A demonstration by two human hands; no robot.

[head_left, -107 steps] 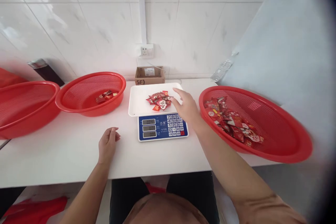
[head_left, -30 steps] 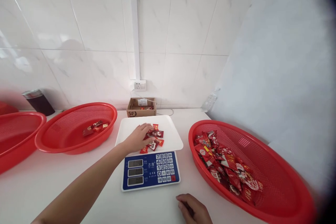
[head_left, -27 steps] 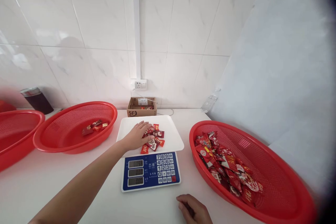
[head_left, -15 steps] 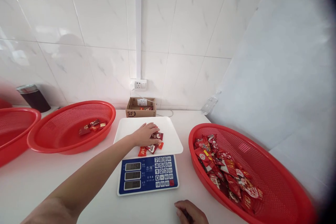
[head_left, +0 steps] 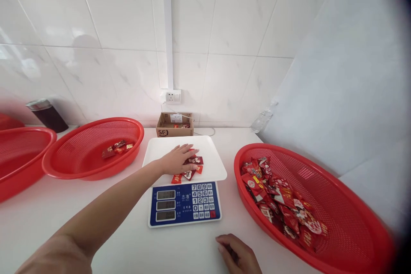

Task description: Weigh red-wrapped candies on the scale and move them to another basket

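Red packets [head_left: 198,160] lie on the white tray [head_left: 213,169] of the scale [head_left: 184,212], partly under the left hand [head_left: 180,159], fingers spread; whether its grip is closed on any is hidden. The right hand [head_left: 240,254], loosely curled, rests on the worktop [head_left: 128,248] in front of the scale, contents unseen. Light, level fingers should serve best; pressing would likely skew the reading.

Dark flask [head_left: 50,117], wall socket [head_left: 173,96], clear plastic bottle [head_left: 263,118]
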